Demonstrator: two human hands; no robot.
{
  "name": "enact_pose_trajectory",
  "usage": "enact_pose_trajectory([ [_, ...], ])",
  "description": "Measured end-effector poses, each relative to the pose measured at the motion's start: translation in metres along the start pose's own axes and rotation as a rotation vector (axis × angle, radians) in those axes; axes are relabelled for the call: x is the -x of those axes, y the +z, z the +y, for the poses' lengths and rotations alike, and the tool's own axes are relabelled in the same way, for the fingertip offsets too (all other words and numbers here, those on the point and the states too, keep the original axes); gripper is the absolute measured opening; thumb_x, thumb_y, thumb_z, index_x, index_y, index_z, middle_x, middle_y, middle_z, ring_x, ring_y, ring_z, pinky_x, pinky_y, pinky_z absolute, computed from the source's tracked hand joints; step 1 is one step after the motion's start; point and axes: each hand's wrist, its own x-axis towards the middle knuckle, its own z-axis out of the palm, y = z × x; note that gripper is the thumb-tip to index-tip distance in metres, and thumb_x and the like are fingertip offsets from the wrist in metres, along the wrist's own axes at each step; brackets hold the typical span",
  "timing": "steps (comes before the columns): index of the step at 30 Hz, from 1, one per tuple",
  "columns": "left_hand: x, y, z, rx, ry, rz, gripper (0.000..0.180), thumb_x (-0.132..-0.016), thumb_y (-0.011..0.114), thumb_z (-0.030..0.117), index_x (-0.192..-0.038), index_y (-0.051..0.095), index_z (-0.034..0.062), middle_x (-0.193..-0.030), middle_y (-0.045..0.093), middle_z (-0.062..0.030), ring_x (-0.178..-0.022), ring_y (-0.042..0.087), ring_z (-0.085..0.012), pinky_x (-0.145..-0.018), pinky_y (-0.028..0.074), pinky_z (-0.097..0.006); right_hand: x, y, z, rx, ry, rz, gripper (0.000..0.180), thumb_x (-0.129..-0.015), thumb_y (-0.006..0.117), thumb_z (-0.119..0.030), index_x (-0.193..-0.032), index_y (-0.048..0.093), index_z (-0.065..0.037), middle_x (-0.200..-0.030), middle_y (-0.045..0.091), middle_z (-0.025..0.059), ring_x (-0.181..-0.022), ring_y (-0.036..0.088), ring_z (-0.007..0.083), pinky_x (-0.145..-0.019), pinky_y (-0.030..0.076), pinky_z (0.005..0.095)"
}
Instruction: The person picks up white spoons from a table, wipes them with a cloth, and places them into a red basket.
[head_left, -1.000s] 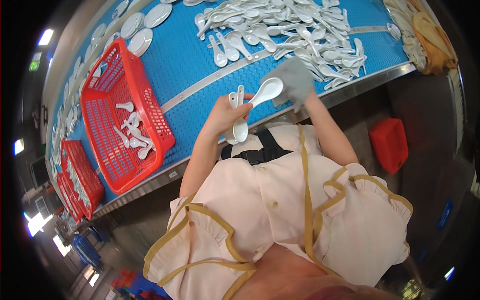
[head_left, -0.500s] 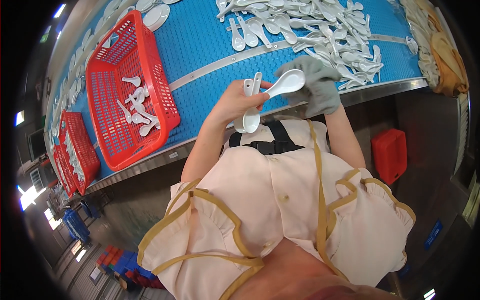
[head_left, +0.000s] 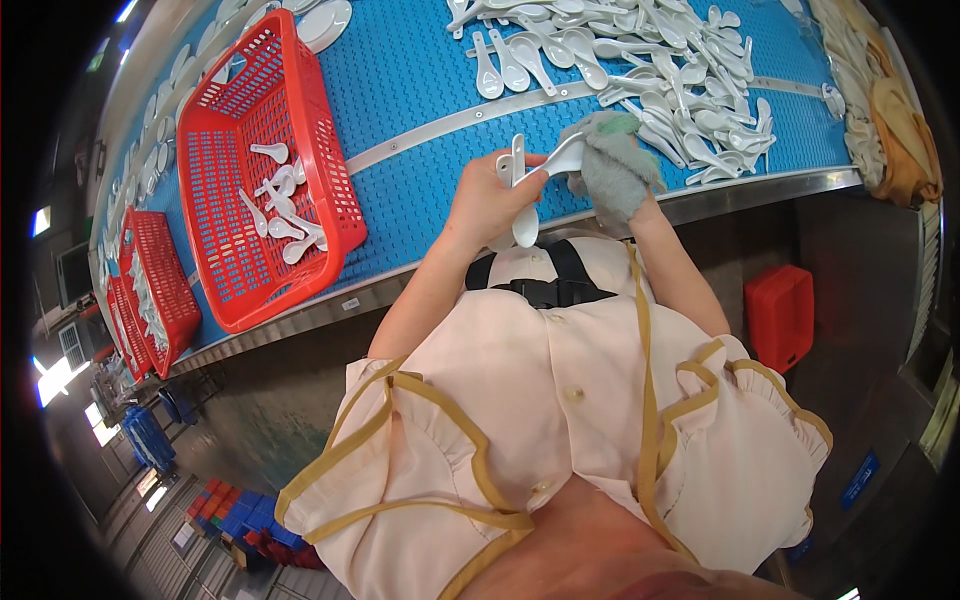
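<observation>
My left hand is closed around white ceramic soup spoons. Two of them hang with their bowls down, the nearer one being a white spoon. Another spoon points out of its fingers to the right. My right hand wears a fuzzy grey glove with a green patch and is wrapped over the bowl of that spoon, hiding most of it. Beyond the right hand, a heap of white spoons lies on the blue textured belt.
A red plastic basket with several spoons stands tilted at the left. More red baskets are farther left. Cloths hang at the far right end. A metal edge runs along the front; a red bin sits below.
The gloved right hand has closed over the bowl of the right-pointing spoon, which was bare before. The spoons in my left hand have turned slightly. The whole view has shifted a little.
</observation>
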Motion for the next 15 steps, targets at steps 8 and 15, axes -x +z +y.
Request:
enact_pose_trajectory([
  [8,-0.006,0.001,-0.006,-0.003,0.02,-0.02,0.018,-0.077,0.065,0.017,-0.084,0.063,0.0004,-0.067,0.062,-0.0052,-0.058,0.058,-0.0105,-0.053,0.046,-0.025,0.001,-0.029,-0.023,-0.641,-0.013,-0.288,0.024,-0.081,0.052,-0.028,-0.087,0.058,-0.006,-0.081,0.061,0.0129,-0.073,0.059,0.0289,-0.063,0.045,0.0369],
  [15,-0.009,-0.031,-0.007,0.08,0.082,0.192,0.017,-0.082,0.062,0.02,-0.081,0.062,0.0027,-0.062,0.058,-0.0029,-0.054,0.054,-0.009,-0.049,0.041,-0.022,0.003,-0.034,-0.017,0.125,-0.361,-0.287,0.029,-0.068,0.063,-0.016,-0.095,0.058,-0.007,-0.098,0.059,0.0121,-0.093,0.056,0.0244,-0.075,0.045,0.0334],
])
